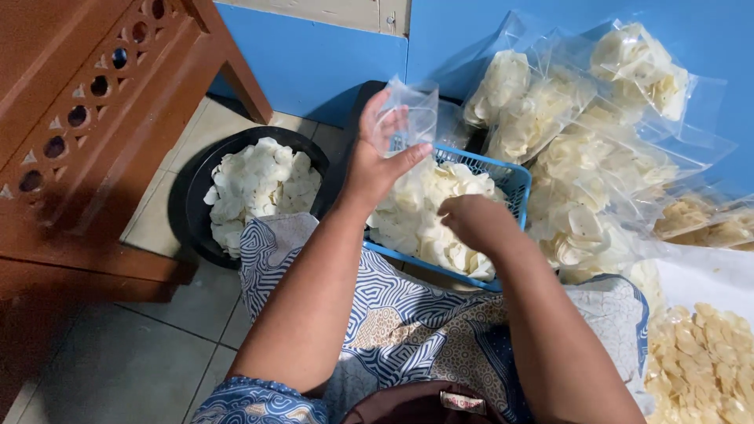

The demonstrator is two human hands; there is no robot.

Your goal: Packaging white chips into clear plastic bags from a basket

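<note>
The left hand (375, 161) holds up a small clear plastic bag (408, 118), the thumb and fingers closed on its lower part; the bag stands open at the top and looks empty, or nearly empty. It hangs above the far left corner of the blue basket (514, 182). The right hand (473, 221) is lower, curled down into the pale white chips (424, 224) in this basket, near the middle of it. The fingers are bent under and hidden, so I cannot tell if they already closed on some chips or only touch them.

The basket lies on the person's lap, on a blue and white patterned cloth (408, 314), and it is full almost to the rim. To the left of it, on the tiled floor (149, 353), stands a black bowl (196, 196) with more of the same white chips, also well filled.

To the right, against the blue wall (314, 67), is a heap of filled clear bags (581, 133), many of them, lying one over another. In the right lower corner lie yellower chips (699, 361) in clear plastic.

I judge the packing to be somewhere in the middle: many bags are done, this bag is not yet filled, and much loose material remains in basket and bowl.
</note>
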